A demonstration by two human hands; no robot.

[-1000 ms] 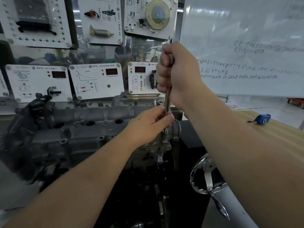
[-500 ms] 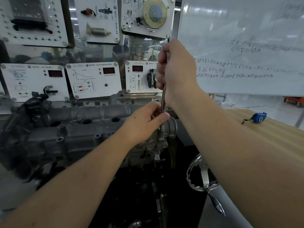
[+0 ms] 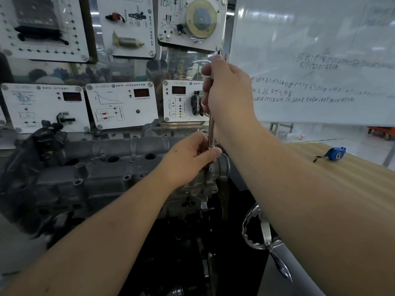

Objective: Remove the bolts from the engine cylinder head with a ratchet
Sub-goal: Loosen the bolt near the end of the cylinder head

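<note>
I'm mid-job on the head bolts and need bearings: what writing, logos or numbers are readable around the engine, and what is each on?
Whiteboard: several lines of handwritten Chinese, too faint and blurred to quote.
Middle instrument panel: a round VW-like logo and a printed Chinese heading, too small to read.
Red digital displays on the lower panels: no digits legible.
Upper panels: small print, unreadable.
Blue tape measure: no readable marking.
Ratchet, cylinder head: none visible.

A wooden table (image 3: 352,182) carries a blue tape measure (image 3: 335,153).
</note>
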